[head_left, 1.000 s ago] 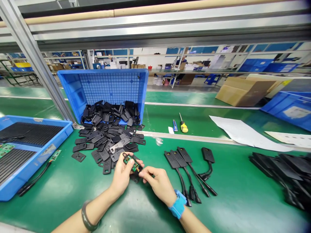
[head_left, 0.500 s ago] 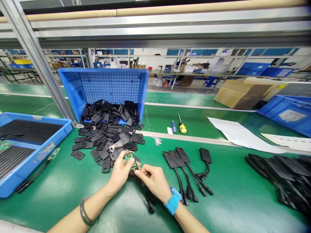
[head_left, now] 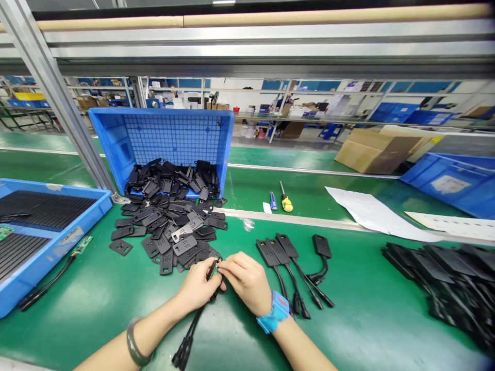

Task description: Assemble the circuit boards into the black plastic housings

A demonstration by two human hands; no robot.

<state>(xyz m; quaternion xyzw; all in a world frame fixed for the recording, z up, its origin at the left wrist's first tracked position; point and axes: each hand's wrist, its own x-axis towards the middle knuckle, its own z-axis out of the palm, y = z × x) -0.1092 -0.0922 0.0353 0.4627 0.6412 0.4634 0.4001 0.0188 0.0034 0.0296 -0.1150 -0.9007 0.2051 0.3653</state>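
Note:
Both my hands meet low in the middle of the green bench. My left hand (head_left: 199, 286) and my right hand (head_left: 243, 278) pinch a small green circuit board (head_left: 214, 269) set in a black shell, turned almost edge-on. Its black cable (head_left: 189, 335) trails down toward me, ending in plugs near the bottom edge. Just beyond my fingers lies a heap of black plastic shells (head_left: 170, 226), spilling from a tipped blue crate (head_left: 162, 139). To the right of my right hand lie several finished black units with cables (head_left: 290, 257).
A blue tray (head_left: 58, 232) with black inserts sits at the left, a loose board and cable (head_left: 58, 268) beside it. A yellow screwdriver (head_left: 285, 200) and a small blue tool lie behind. White sheets (head_left: 371, 211) and a pile of black units (head_left: 444, 273) are at the right.
The board lay face up between my fingers; now it is tipped on edge, my hands are closer together, and the cable hangs toward me.

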